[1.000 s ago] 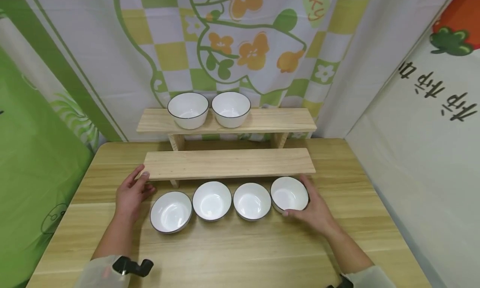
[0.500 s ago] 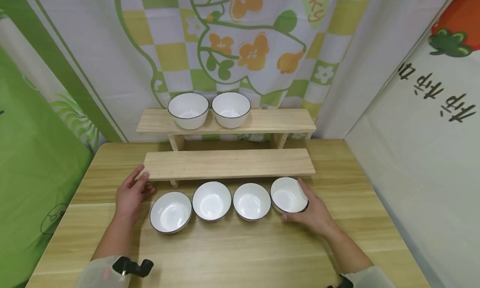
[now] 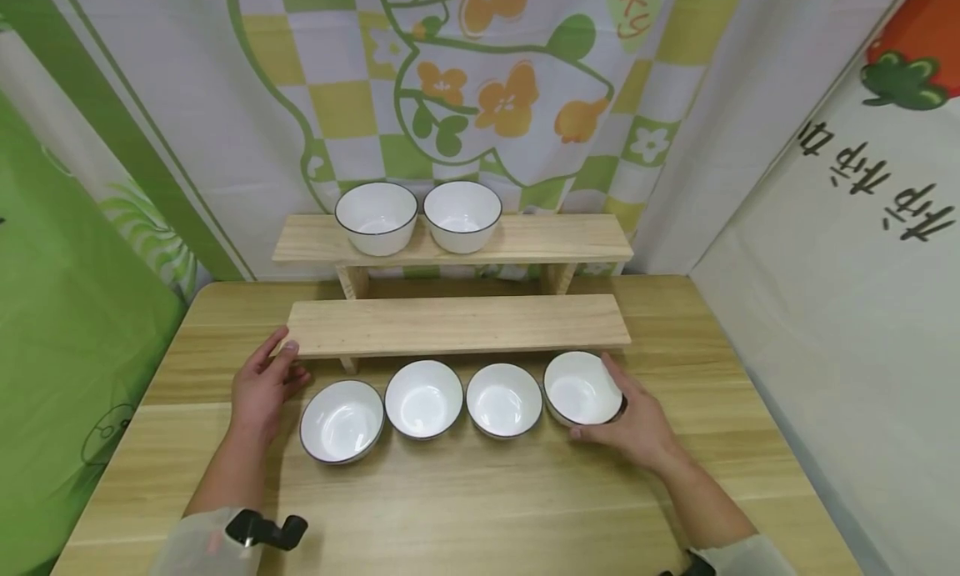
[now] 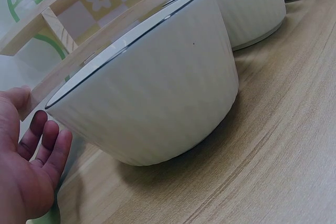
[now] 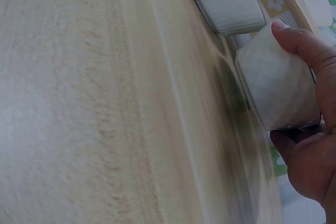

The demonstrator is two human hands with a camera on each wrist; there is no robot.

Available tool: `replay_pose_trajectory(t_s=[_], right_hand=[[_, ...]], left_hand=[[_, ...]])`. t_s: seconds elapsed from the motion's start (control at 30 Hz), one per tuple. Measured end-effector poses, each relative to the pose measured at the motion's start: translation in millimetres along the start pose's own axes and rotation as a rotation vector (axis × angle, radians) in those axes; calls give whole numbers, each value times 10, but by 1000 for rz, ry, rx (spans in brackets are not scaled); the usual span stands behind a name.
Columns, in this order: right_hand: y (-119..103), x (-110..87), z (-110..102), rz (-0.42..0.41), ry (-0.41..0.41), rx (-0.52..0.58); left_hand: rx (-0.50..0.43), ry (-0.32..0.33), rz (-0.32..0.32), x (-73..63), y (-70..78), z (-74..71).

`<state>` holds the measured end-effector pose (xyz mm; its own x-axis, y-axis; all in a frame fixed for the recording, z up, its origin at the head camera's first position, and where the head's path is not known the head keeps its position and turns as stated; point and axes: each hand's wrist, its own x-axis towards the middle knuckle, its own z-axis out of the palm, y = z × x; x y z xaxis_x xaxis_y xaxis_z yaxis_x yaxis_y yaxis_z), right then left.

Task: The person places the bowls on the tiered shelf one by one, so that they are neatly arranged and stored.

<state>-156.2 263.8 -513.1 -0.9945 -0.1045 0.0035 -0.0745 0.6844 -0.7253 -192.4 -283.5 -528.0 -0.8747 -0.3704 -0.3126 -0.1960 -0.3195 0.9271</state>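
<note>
Four-in-a-row style aside, several white bowls with dark rims line the table in front of a two-tier wooden shelf (image 3: pixel 457 324). My right hand (image 3: pixel 637 422) grips the rightmost bowl (image 3: pixel 582 388), thumb on its near side and fingers round its right side. The right wrist view shows this hand (image 5: pixel 315 145) on the faceted wall of the bowl (image 5: pixel 278 80). At the lower board's left end, my left hand (image 3: pixel 258 393) pinches the corner between thumb and fingers. Close beside it stands the leftmost bowl (image 3: pixel 342 423), with ribbed sides in the left wrist view, apart from the left hand (image 4: pixel 31 166).
Two more white bowls, a left one (image 3: pixel 377 219) and a right one (image 3: pixel 462 217), sit on the upper board (image 3: pixel 562 238). Between the end bowls stand two others (image 3: pixel 424 399). A patterned curtain (image 3: pixel 510 101) hangs behind the wooden table (image 3: pixel 480 509).
My right hand and the rightmost bowl have shifted slightly to the right. The left hand stays at the shelf's corner, and the other bowls have not moved.
</note>
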Motion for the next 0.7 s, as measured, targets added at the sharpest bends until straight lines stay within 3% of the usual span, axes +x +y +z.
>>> replay_pose_trajectory(t_s=[0.33,0.7], right_hand=[[-53,5,-112,18,5,29],[-181,77,-232,-8,25,73]], left_hand=[[3,-9,-14,-135,121,61],[-2,-7,-16,-141,145,68]])
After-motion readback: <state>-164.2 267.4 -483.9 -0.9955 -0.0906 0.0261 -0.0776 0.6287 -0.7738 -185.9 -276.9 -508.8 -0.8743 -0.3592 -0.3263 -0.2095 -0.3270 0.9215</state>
